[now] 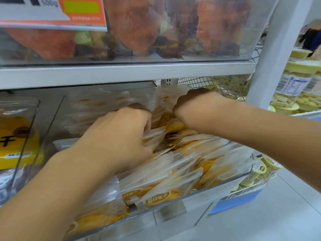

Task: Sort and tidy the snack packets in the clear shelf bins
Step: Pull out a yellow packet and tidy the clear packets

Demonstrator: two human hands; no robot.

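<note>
Across the whole frame we see a white metal shelf rack (132, 70), its horizontal board running through the upper middle and its upright post (265, 49) rising at the right. Above the board, in the upper part of the frame, stands a clear plastic upper bin (217, 57) holding large reddish-brown snack bags (132, 26), with an orange and white price card (81, 13) at the upper left. Below the board, filling the centre and bottom, sits the clear plastic shelf bin (199, 193), tilted towards us and full of translucent packets of yellow dried fruit (175, 174); they lie loosely overlapped and slanted, several with a round gold label facing front. At the left edge we see a neighbouring clear bin (26, 136) with a yellow-printed pouch (15, 140). At the far right, beyond the post, stand clear jars with pale yellow lids (298, 79), and a wire mesh panel (205, 82) shows behind the bin. Both of our forearms reach in over the packets and hide much of the middle of the pile. Our left hand (121, 133), centre frame, has its fingers curled down round the top edges of a few packets, gripping them. Our right hand (192, 105), upper centre right, is clenched knuckles-up against an upright packet at the back; we cannot tell whether it holds it.
</note>
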